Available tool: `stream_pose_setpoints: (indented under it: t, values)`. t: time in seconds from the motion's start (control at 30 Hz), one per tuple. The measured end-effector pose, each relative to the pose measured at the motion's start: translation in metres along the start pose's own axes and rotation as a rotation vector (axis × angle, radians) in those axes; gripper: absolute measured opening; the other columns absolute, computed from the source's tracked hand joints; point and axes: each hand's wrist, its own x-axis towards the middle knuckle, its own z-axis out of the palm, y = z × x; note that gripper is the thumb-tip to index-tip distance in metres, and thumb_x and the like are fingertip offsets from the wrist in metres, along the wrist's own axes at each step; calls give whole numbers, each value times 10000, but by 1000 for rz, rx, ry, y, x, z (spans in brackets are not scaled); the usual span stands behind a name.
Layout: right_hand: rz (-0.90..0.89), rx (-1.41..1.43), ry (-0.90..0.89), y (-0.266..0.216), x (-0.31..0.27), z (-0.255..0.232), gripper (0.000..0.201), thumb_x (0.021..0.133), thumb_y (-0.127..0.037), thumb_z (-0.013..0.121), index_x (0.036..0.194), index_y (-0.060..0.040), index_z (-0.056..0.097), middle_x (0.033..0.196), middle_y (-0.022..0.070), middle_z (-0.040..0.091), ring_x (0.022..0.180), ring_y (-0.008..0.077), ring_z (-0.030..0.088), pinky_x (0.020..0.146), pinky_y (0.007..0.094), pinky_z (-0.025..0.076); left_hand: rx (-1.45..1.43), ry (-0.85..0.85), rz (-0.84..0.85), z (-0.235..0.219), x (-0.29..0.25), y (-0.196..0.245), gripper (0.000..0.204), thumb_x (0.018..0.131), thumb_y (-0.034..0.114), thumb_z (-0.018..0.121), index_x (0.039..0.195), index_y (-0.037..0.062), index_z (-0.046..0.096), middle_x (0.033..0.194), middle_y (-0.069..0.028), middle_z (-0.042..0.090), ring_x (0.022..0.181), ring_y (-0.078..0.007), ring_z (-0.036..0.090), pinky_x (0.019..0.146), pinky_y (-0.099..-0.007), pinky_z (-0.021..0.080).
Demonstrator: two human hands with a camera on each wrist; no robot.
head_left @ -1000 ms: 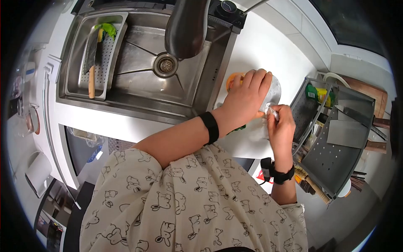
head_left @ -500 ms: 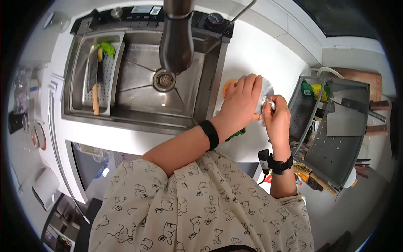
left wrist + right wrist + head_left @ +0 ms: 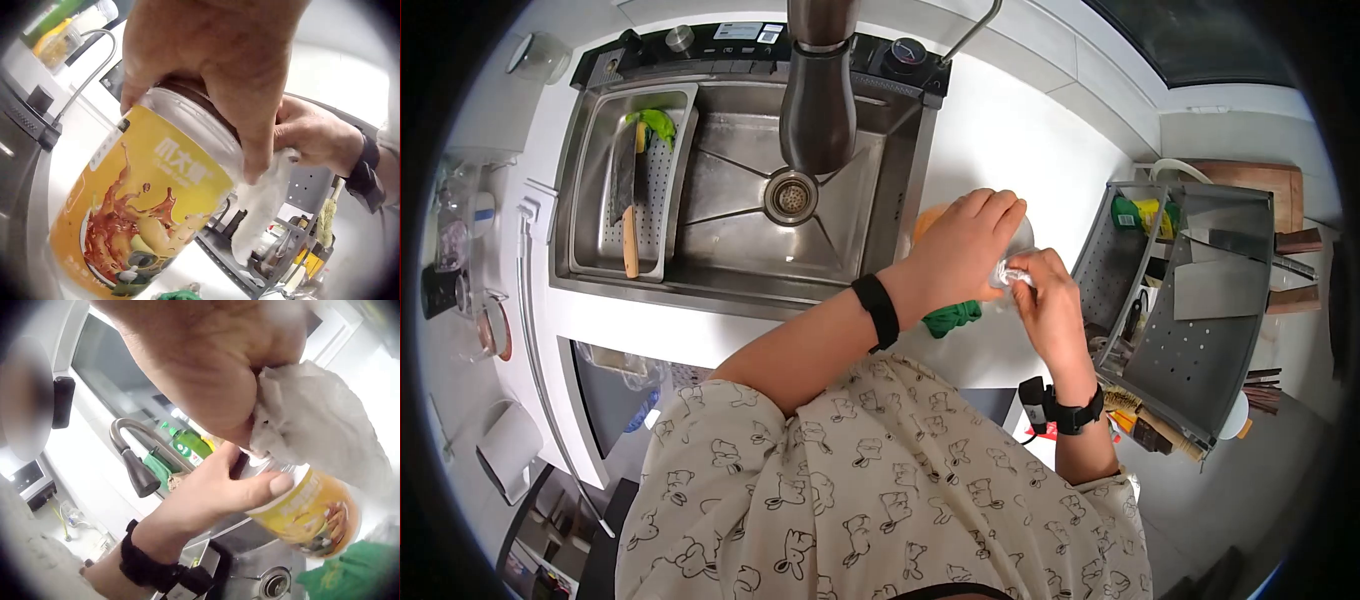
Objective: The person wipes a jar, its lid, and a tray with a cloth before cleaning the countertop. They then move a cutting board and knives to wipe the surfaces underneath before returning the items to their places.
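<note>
Right of the sink (image 3: pixel 820 240) you have a yellow-and-orange printed tub (image 3: pixel 137 206), a crumpled white sheet (image 3: pixel 259 206) by its rim.

white counter (image 3: pixel 1040 150) | steel sink (image 3: pixel 730 240) set in | green bundle (image 3: pixel 950 319) near front edge | yellow-orange tub (image 3: pixel 140 200): contact unclear

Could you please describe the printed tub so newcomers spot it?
Right of the rectangular metal sink, a bare left hand grips a cylindrical yellow-and-orange tub. Unlike the crumpled green bundle nearby, it bears a red splash picture.
</note>
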Motion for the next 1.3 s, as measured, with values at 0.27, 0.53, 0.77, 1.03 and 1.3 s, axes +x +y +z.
stream_pose_setpoints:
  t: [0.27,0.53,0.77,1.03,1.3]
  values:
    - [29,-141,164,-2,4,6,129,792,19,598,919,0,579,858,185,559,687,353,584,616,388,474,105,75,-124,8,-2,9,799,554,254,779,1232,-2,443,1217,-104,445,1116,-262,445,936,-361,426]
    - [-7,-209,255,13,36,3,161,779,36,605,932,3,571,821,183,542,676,342,568,610,399,457,89,97,-108,14,-1,11,810,554,253,774,1240,-16,437,1212,-126,449,1111,-279,444,937,-379,412]
    - [117,19,129,-7,-4,16,171,771,46,596,934,2,570,812,173,529,646,327,547,608,390,452,126,44,-106,11,-2,12,770,570,220,753,1223,-37,437,1201,-155,447,1100,-308,446,943,-386,403]
    - [43,-43,281,6,8,18,150,778,38,590,922,4,566,832,167,543,639,313,558,584,372,455,84,58,-106,15,1,12,778,579,224,748,1233,-40,420,1192,-167,442,1095,-328,442,942,-393,401]
    - [7,-62,329,19,35,9,160,767,28,610,917,1,563,793,168,523,605,305,525,578,365,432,78,81,-83,21,0,12,825,561,239,770,1243,-44,402,1188,-176,438,1094,-333,440,949,-398,396]
